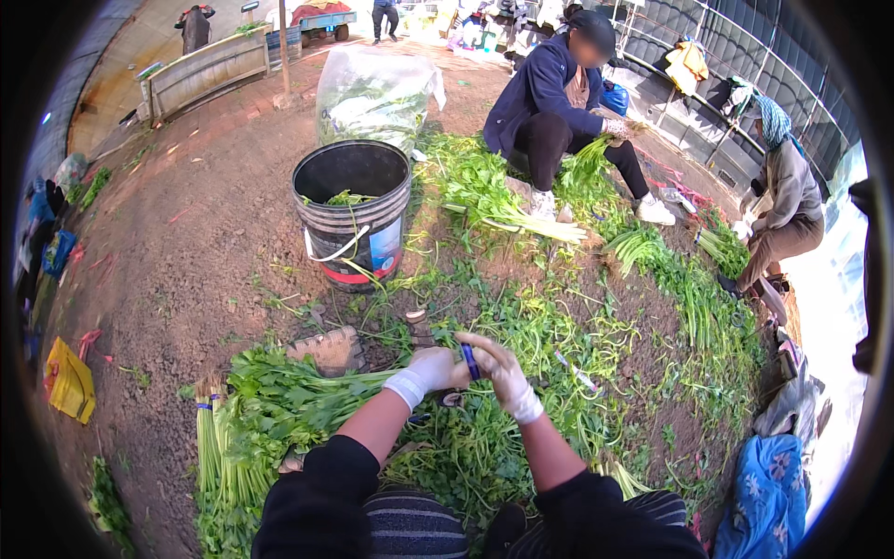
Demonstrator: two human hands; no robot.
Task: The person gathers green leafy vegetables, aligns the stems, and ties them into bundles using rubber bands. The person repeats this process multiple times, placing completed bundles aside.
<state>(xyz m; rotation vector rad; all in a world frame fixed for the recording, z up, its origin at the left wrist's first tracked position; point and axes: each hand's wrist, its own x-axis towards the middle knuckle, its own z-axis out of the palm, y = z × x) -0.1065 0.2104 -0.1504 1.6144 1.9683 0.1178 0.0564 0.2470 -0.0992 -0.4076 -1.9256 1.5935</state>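
My left hand (431,370), in a pale glove, is closed around the stalks of a leafy green bunch (314,391) that looks like celery. Its leaves spread out to the left. Between my two hands is a blue-purple band (469,361), upright like a ring at the end of the stalks. My gloved right hand (504,381) curls around the far side of this band, fingers reaching over its top. Whether the band fully encircles the stalks is hidden by the fingers. At the left, banded bunches (209,433) lie with their root ends facing away.
A black bucket (353,209) with greens inside stands ahead, before a clear plastic bag (377,98) of greens. One person (552,98) sits handling stalks; another (789,182) bends at the right. Loose leaves (545,335) litter the soil. A blue floral cloth (765,489) lies lower right.
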